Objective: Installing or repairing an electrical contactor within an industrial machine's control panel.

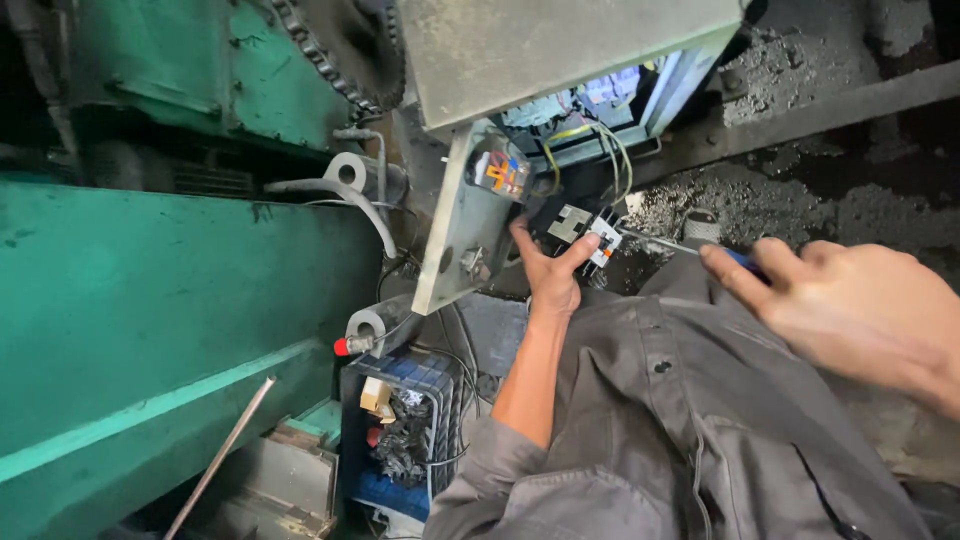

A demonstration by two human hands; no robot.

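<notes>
Right hand [860,310] nearest the camera, fingers clenched round a blue-handled screwdriver [680,245] whose shaft runs to the small black-and-white switch block [583,232]; left hand [548,275] beyond it grips that block from below, just under the open metal control box [560,70]. Best to keep the block pinned firmly and the shaft square to the screw, clear of the yellow-green wires [600,150] above. Screwdriver tip and screw head are too small to make out; box interior is mostly hidden.
</notes>
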